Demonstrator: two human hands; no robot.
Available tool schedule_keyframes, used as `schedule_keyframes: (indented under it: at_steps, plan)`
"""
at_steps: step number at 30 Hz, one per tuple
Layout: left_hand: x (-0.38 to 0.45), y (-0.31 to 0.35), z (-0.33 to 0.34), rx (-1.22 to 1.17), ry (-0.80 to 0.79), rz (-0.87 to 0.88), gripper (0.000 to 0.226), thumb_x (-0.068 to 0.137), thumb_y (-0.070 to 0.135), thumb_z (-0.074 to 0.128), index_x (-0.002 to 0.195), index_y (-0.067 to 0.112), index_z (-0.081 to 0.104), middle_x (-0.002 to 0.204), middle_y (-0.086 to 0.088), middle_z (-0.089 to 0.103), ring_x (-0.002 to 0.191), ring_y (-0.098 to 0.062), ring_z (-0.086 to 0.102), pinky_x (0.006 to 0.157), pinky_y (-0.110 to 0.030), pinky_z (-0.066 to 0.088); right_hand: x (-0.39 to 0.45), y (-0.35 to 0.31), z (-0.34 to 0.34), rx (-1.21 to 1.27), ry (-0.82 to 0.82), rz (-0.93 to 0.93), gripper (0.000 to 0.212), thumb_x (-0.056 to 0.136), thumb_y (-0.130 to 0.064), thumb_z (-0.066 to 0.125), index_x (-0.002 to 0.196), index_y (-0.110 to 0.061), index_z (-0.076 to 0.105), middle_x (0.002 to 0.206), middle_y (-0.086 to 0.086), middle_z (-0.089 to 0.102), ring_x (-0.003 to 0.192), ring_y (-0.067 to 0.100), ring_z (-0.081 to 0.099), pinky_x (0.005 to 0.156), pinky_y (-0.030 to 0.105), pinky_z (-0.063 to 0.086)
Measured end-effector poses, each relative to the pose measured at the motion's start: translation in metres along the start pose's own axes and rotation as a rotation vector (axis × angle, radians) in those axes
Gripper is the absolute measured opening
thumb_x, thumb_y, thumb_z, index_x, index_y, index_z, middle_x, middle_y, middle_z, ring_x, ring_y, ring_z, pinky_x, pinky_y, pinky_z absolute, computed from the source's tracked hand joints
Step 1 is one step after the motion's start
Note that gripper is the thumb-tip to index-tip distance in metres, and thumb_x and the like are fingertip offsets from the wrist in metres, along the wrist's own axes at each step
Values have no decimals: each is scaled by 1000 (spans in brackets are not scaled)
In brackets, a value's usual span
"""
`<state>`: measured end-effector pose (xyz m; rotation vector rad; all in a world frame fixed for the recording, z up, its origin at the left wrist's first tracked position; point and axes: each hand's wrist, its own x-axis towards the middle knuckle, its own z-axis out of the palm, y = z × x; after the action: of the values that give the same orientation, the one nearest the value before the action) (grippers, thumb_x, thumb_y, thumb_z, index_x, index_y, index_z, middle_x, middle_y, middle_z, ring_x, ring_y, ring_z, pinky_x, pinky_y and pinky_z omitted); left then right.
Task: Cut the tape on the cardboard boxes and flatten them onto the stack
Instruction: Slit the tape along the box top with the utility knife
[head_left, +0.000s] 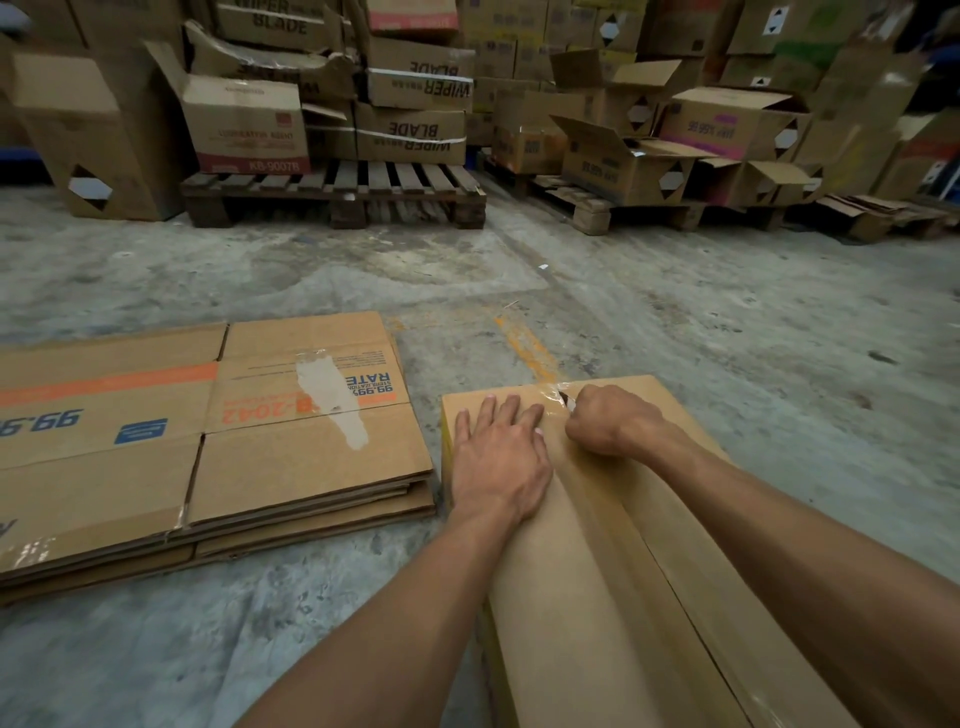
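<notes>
Head view looks down on a concrete floor that spreads out beyond both hands. Far ahead of the hands, wooden pallets carry heaps of worn cartons, several of them torn open. To the left of the left hand lies the stack of flattened boxes, its top sheet printed in orange and blue, resting on the floor just beside the closed box. Under both hands sits that cardboard box, plain brown, its two top flaps meeting along a centre seam covered by clear tape. The left hand lies flat, palm down with fingers spread, pressing on the left flap next to the seam. The right hand is clenched in a fist around a small cutter, of which only the tip shows past the knuckles. That tip meets the tape at the far end of the seam, where the film looks wrinkled.
</notes>
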<state>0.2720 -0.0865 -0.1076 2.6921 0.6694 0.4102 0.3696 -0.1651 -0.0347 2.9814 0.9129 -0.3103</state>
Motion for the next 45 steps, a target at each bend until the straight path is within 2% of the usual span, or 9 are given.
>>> schedule_keyframes:
  at_steps: [5, 10, 20, 25, 28, 31, 37, 41, 45]
  plan:
    - [0, -1, 1, 24, -27, -17, 50, 101, 39, 21, 151, 37, 28, 162, 5, 19, 151, -19, 7, 121, -47, 1, -9, 0, -7, -33, -61, -6, 43, 92, -30, 43, 129, -11, 49, 135, 12, 54, 119, 30, 53, 94, 37, 42]
    - [3, 2, 3, 60, -58, -21, 52, 101, 44, 18, 152, 37, 24, 163, 5, 15, 151, -21, 5, 120, -48, 1, -38, 15, 6, -111, -9, -12, 41, 91, -31, 44, 129, -15, 50, 132, 7, 56, 119, 28, 53, 82, 34, 36]
    - [0, 1, -5, 76, -115, 69, 50, 99, 58, 15, 147, 50, 27, 163, 4, 16, 151, -25, 4, 118, -57, -2, -74, 19, 18, -160, 83, -28, 37, 93, -28, 39, 125, -16, 53, 129, 7, 58, 119, 28, 55, 89, 35, 40]
    - [0, 0, -2, 80, -129, 65, 51, 97, 62, 16, 145, 52, 30, 162, 5, 18, 151, -25, 5, 117, -59, 0, -96, 30, 24, -202, 55, -30, 34, 93, -25, 37, 123, -16, 52, 127, 7, 58, 118, 28, 55, 80, 35, 35]
    - [1, 2, -5, 90, -119, 173, 49, 97, 62, 20, 143, 51, 36, 159, 7, 24, 149, -22, 11, 115, -60, 6, -111, 38, 27, -184, 68, -38, 32, 94, -26, 36, 120, -17, 53, 124, 7, 58, 114, 28, 56, 75, 35, 31]
    - [0, 4, -8, 74, -143, 353, 43, 100, 55, 26, 138, 50, 44, 155, 15, 33, 147, -13, 19, 116, -51, 16, -125, 40, 28, -193, 92, -38, 32, 94, -25, 36, 121, -18, 53, 124, 7, 59, 115, 28, 56, 75, 35, 30]
    - [2, 2, -5, 72, -159, 334, 45, 99, 58, 21, 137, 54, 44, 154, 18, 35, 146, -12, 22, 117, -49, 16, -165, 57, 30, -203, 39, -46, 30, 93, -26, 38, 117, -16, 53, 118, 7, 59, 111, 29, 56, 73, 34, 31]
    - [-1, 4, -8, 106, -187, 317, 49, 96, 65, 16, 139, 57, 38, 156, 18, 29, 148, -14, 18, 117, -53, 14, -199, 66, 40, -199, 21, -30, 30, 92, -27, 38, 115, -16, 54, 117, 9, 59, 110, 31, 56, 73, 35, 31]
    - [-15, 14, -9, 187, -290, 220, 58, 90, 73, 8, 146, 59, 17, 163, 16, 7, 151, -22, 4, 115, -62, 3, -227, 72, 43, -169, 31, -9, 19, 92, -26, 37, 103, -21, 52, 115, 8, 60, 109, 30, 56, 71, 33, 29]
